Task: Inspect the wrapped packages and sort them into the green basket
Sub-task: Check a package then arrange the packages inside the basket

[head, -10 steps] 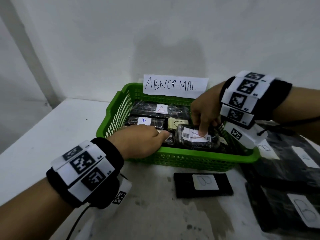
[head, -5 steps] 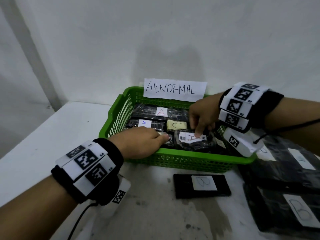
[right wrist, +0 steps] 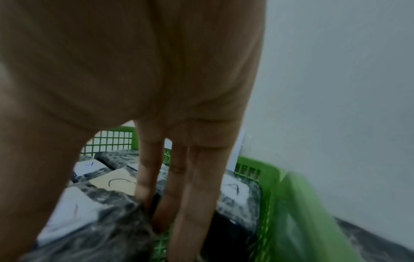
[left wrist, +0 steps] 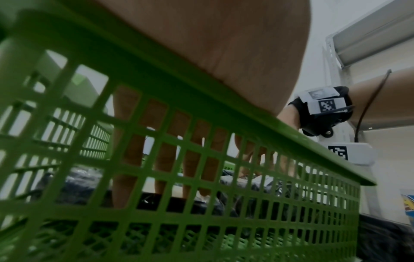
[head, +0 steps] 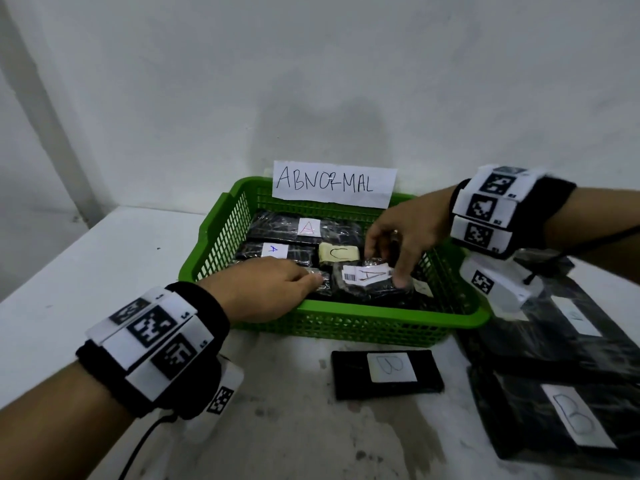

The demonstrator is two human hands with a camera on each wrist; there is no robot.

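The green basket holds several black wrapped packages labelled A, A and C. A crinkled black package with a barcode label and a red A lies at the basket's front. My right hand reaches down over it, thumb at its near right corner and fingers at its far edge, holding it between them. My left hand lies over the front rim, its straight fingers touching the package's left end.
A paper sign reading ABNORMAL stands on the basket's back wall. A small black package marked B lies on the white table in front. Larger black packages are stacked at the right. A wall is close behind.
The barcode package has sunk lower and flatter into the basket. My right hand's fingers have moved off its label and spread to its edges. The left hand has hardly moved.
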